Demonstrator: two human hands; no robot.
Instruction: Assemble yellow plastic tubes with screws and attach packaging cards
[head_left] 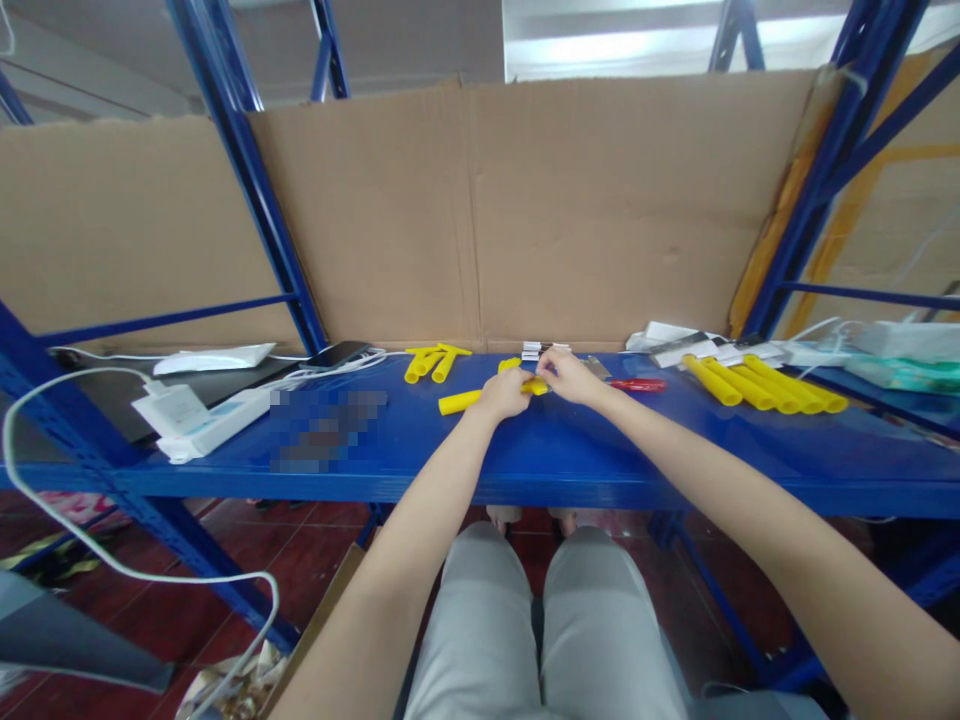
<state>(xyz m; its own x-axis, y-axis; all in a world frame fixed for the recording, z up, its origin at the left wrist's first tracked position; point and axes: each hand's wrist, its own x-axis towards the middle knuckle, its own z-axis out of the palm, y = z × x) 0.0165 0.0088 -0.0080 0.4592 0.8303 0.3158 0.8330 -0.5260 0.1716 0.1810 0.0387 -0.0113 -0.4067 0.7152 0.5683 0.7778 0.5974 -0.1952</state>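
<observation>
My left hand [507, 394] is closed around a yellow T-shaped plastic piece with a tubular handle [458, 402], which sticks out to the left of the hand. Its head shows partly between my hands. My right hand [568, 375] is pinched at the right end of that head; whatever is between its fingertips is too small to make out. Just behind the hands lie small black-and-white pieces [532, 351]. A red-handled screwdriver [637, 384] lies right of my right hand, near a small flat metallic piece [598, 367].
Several yellow T-shaped pieces [444, 364] lie left of the hands. More yellow tubes [750, 385] form a row at the right. A white power strip [225, 420] with cables and a dark phone [339, 354] are on the left. Cardboard [600, 210] walls the back of the blue shelf [420, 487].
</observation>
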